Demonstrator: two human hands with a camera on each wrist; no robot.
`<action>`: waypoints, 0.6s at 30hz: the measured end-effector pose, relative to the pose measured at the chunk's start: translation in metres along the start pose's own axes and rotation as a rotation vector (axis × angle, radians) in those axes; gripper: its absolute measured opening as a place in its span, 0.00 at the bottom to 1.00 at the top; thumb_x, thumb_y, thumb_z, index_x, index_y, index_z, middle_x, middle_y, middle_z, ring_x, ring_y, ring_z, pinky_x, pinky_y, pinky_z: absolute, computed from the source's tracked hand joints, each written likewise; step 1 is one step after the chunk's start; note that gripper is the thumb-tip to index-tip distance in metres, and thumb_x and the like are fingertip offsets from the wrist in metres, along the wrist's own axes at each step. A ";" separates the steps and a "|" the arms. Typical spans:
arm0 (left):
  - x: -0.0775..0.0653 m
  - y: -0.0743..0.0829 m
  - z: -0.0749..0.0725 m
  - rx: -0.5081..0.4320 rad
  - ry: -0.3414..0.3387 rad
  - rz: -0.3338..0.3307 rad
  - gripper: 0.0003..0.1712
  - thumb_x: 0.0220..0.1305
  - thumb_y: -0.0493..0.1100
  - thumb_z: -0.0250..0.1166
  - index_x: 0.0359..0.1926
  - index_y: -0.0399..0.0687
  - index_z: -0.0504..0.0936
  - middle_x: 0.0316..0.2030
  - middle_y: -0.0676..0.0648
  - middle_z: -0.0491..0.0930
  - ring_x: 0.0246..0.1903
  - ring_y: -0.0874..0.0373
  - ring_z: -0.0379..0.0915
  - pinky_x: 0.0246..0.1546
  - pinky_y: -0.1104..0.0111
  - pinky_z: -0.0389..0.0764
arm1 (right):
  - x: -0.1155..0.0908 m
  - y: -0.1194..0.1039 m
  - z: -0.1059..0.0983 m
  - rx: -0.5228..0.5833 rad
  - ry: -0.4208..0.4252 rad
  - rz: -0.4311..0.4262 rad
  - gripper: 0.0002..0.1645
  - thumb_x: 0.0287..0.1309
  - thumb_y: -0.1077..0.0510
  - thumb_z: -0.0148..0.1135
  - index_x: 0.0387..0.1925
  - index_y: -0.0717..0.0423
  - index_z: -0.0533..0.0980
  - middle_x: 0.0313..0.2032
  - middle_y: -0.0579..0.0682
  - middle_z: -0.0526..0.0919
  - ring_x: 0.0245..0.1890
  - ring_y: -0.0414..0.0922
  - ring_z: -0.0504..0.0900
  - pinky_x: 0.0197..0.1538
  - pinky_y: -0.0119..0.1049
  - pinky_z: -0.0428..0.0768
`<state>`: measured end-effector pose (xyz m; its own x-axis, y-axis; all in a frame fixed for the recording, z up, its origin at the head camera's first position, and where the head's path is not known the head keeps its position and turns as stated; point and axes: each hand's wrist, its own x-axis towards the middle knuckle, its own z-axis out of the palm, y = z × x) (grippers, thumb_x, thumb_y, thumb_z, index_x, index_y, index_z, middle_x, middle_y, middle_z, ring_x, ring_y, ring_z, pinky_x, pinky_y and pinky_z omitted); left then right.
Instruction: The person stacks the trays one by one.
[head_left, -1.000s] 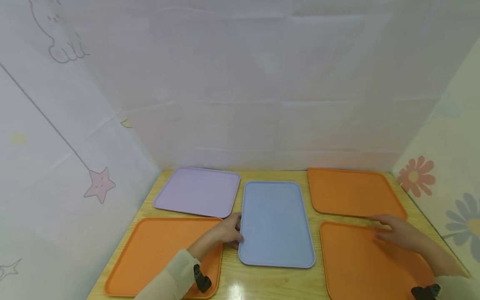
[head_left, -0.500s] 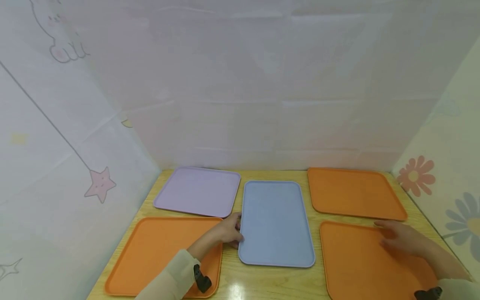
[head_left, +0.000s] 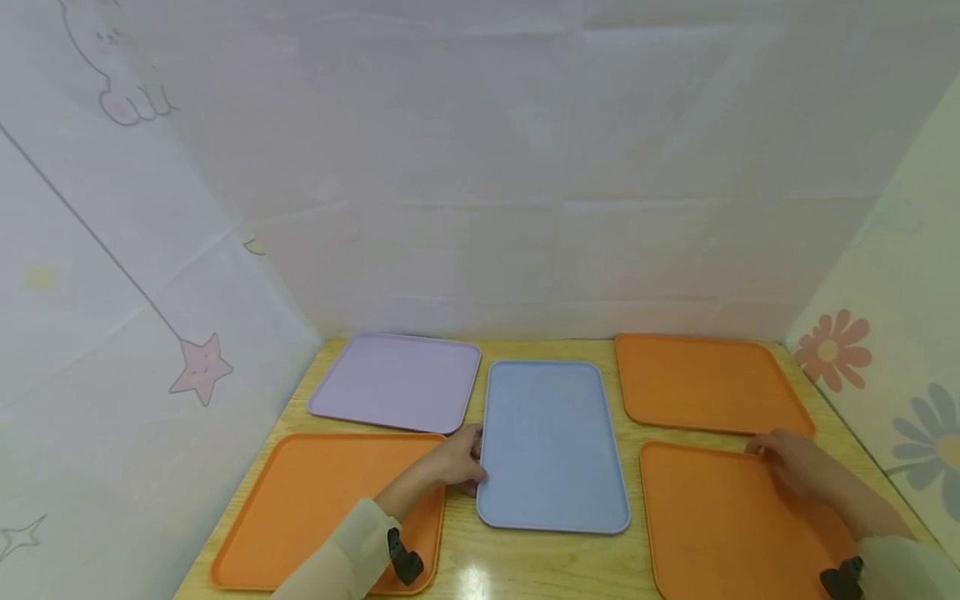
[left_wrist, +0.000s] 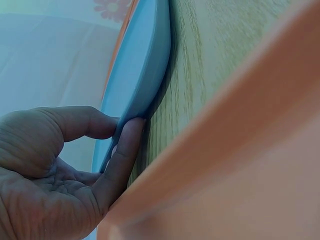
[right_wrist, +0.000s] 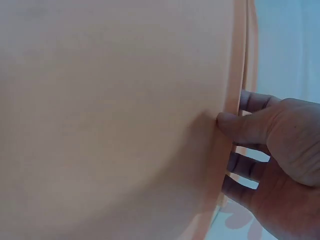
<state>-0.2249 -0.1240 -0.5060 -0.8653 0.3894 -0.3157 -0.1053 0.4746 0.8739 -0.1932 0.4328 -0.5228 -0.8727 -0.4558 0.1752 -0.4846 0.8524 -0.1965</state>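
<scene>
A light blue tray [head_left: 551, 450] lies lengthwise in the middle of the table. My left hand [head_left: 459, 461] grips its left edge. In the left wrist view the thumb [left_wrist: 92, 124] is on the rim and the other fingers reach to its underside. At the near right is an orange tray [head_left: 712, 525], whose far rim my right hand [head_left: 802, 467] pinches. The right wrist view has the thumb [right_wrist: 240, 125] on the inner side of that rim, with fingers behind it. The right forearm and sleeve cover part of this tray.
A lilac tray [head_left: 397, 382] lies at the far left, and a second orange tray [head_left: 708, 383] at the far right. Another orange tray [head_left: 322, 500] sits under the left forearm. Cloth walls [head_left: 555, 167] enclose the wooden table [head_left: 487, 558] at the back and sides.
My right hand has gone from hovering blurred over the near right orange tray to pinching its far rim. The left hand and the blue tray stay put.
</scene>
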 end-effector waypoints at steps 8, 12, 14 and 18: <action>0.000 -0.001 0.001 -0.008 -0.001 -0.001 0.54 0.48 0.18 0.67 0.75 0.28 0.51 0.40 0.37 0.67 0.30 0.49 0.78 0.24 0.58 0.87 | 0.017 -0.003 -0.028 0.067 -0.285 0.133 0.14 0.60 0.71 0.62 0.34 0.48 0.76 0.32 0.44 0.78 0.30 0.39 0.72 0.33 0.38 0.75; 0.000 -0.001 0.001 0.006 -0.007 -0.003 0.54 0.49 0.18 0.67 0.75 0.29 0.51 0.40 0.37 0.67 0.30 0.50 0.78 0.24 0.59 0.87 | 0.020 -0.004 -0.045 0.153 -0.358 0.117 0.12 0.63 0.69 0.60 0.38 0.47 0.76 0.36 0.44 0.79 0.32 0.38 0.73 0.34 0.36 0.74; 0.000 -0.001 0.001 0.015 -0.007 -0.004 0.54 0.49 0.19 0.68 0.75 0.29 0.51 0.40 0.38 0.67 0.30 0.50 0.77 0.24 0.59 0.87 | 0.021 -0.004 -0.052 0.177 -0.377 0.076 0.10 0.63 0.68 0.61 0.41 0.53 0.79 0.39 0.49 0.83 0.36 0.42 0.79 0.36 0.36 0.78; 0.000 -0.001 0.000 0.020 -0.003 -0.005 0.54 0.48 0.19 0.68 0.75 0.29 0.51 0.39 0.38 0.67 0.29 0.50 0.77 0.23 0.59 0.87 | 0.024 -0.003 -0.064 0.179 -0.418 0.052 0.13 0.64 0.62 0.64 0.49 0.60 0.83 0.47 0.57 0.86 0.46 0.55 0.84 0.44 0.38 0.82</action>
<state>-0.2248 -0.1245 -0.5065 -0.8634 0.3890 -0.3212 -0.0999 0.4923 0.8647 -0.2087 0.4354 -0.4559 -0.8273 -0.5095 -0.2367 -0.4103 0.8358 -0.3649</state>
